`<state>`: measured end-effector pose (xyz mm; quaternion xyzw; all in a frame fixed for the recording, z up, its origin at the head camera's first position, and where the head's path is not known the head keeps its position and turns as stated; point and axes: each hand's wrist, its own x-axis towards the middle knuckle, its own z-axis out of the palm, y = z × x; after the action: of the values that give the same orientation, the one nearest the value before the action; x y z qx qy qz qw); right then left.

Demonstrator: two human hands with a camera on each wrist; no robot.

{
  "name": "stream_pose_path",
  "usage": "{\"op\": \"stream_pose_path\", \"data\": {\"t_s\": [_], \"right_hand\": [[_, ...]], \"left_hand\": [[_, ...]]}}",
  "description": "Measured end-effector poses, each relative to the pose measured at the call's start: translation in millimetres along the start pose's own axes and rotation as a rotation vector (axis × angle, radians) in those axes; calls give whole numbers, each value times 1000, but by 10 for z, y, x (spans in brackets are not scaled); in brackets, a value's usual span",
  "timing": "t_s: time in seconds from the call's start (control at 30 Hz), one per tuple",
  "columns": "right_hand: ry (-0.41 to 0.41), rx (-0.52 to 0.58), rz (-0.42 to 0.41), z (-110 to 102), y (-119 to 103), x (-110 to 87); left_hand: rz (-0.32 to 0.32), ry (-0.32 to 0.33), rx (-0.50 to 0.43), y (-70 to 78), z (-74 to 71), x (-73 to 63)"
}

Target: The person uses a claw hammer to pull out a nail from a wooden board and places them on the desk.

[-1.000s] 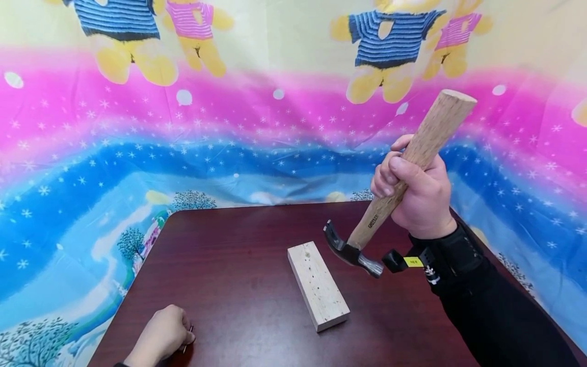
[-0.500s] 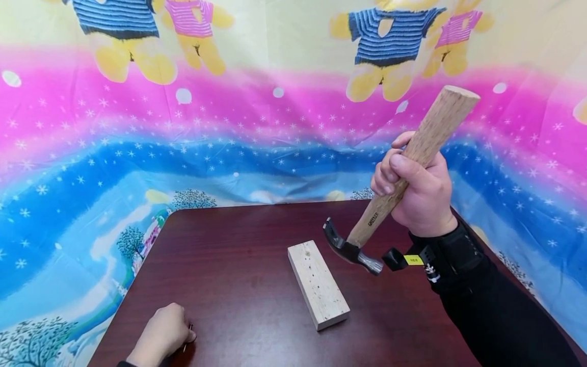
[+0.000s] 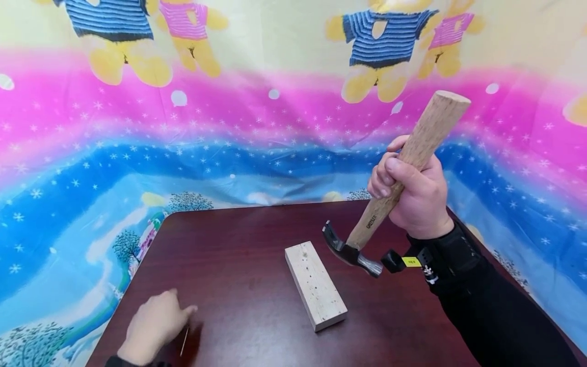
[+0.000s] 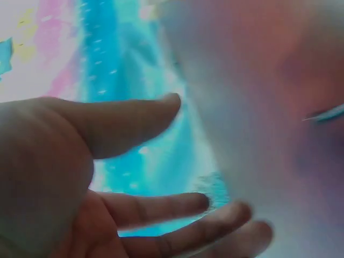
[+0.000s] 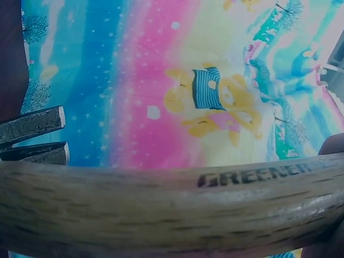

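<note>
My right hand (image 3: 419,199) grips the wooden handle of a claw hammer (image 3: 378,216), held up over the table's right side with its head pointing down. The handle fills the bottom of the right wrist view, the forked claw (image 5: 35,129) at its left. At the lower left of the head view is my left hand (image 3: 153,323), blurred, with thumb and fingers spread apart and nothing between them in the left wrist view. Beside it a thin nail (image 3: 184,341) shows against the tabletop. A pale wooden block (image 3: 316,285) lies flat left of the hammer head.
The dark reddish-brown table (image 3: 238,265) has a rounded far left corner. Behind and at the sides hangs a printed cloth (image 3: 257,122) with bears and snowflakes. A black wrist camera (image 3: 393,261) sits close to the hammer head.
My left hand has let go of the nail, lifted and spread its fingers, leaving the nail in fuller view. The right hand and hammer hold nearly still; the whole head view has shifted slightly.
</note>
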<state>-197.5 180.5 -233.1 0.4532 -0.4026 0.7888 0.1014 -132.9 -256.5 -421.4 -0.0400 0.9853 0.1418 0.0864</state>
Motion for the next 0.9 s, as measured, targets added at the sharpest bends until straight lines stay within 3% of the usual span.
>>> {"op": "stream_pose_path", "data": {"t_s": [0.1, 0.2, 0.27, 0.37, 0.47, 0.57, 0.73, 0.9], "right_hand": [[1, -6, 0, 4, 16, 1], [8, -17, 4, 6, 34, -2], [11, -20, 12, 8, 51, -6], [19, -21, 21, 6, 81, -12], [17, -30, 27, -4, 102, -20], [3, -42, 26, -8, 100, -36], [-16, -59, 32, -2, 85, -61], [-12, -84, 45, 9, 65, -92]], "left_hand": [[105, 133, 23, 161, -144, 88], [222, 237, 30, 393, -170, 203], [298, 286, 49, 564, -142, 298], [405, 306, 84, 816, -62, 440], [512, 279, 116, 1044, 58, 599], [581, 219, 118, 1230, 199, 757], [615, 101, 75, 1438, 408, 955], [636, 26, 48, 1538, 528, 1046]]}}
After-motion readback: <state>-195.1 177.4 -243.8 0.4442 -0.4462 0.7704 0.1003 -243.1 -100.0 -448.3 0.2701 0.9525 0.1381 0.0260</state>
